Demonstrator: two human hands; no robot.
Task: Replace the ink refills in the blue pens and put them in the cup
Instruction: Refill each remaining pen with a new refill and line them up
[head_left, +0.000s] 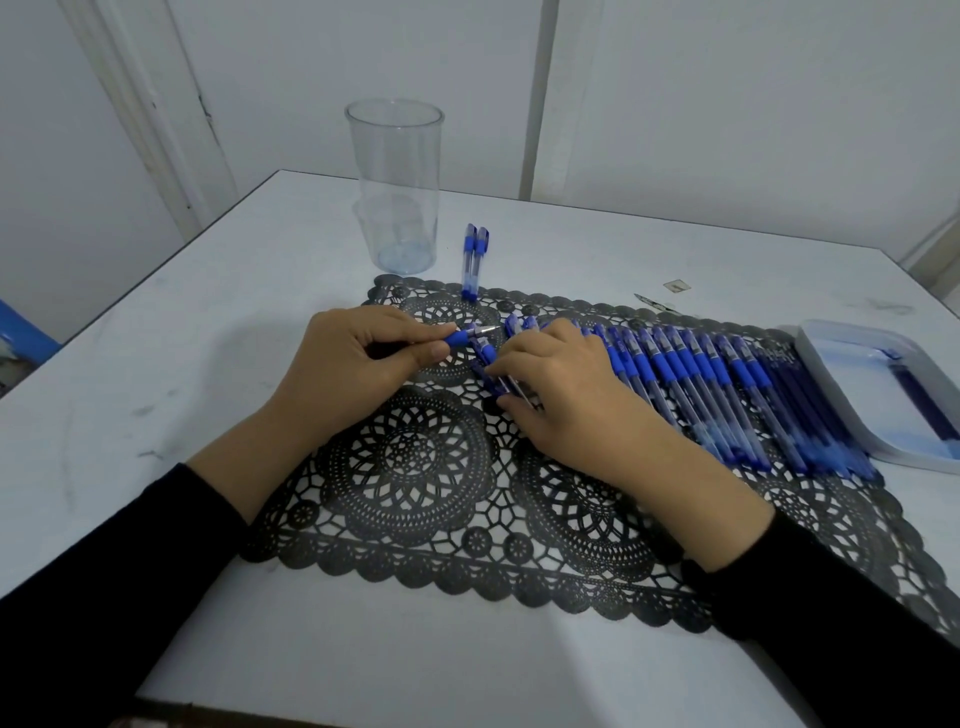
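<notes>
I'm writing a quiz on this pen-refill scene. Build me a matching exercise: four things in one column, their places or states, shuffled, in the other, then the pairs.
Things:
1. clear plastic cup
2. pair of capped blue pens
3. row of blue pens
4. white tray

Places or states:
A. at the right end of the black lace placemat
B. lying side by side across the placemat
C. standing empty beyond the placemat
D. lying together just right of the cup

Pairs: 1-C, 2-D, 3-B, 4-A
</notes>
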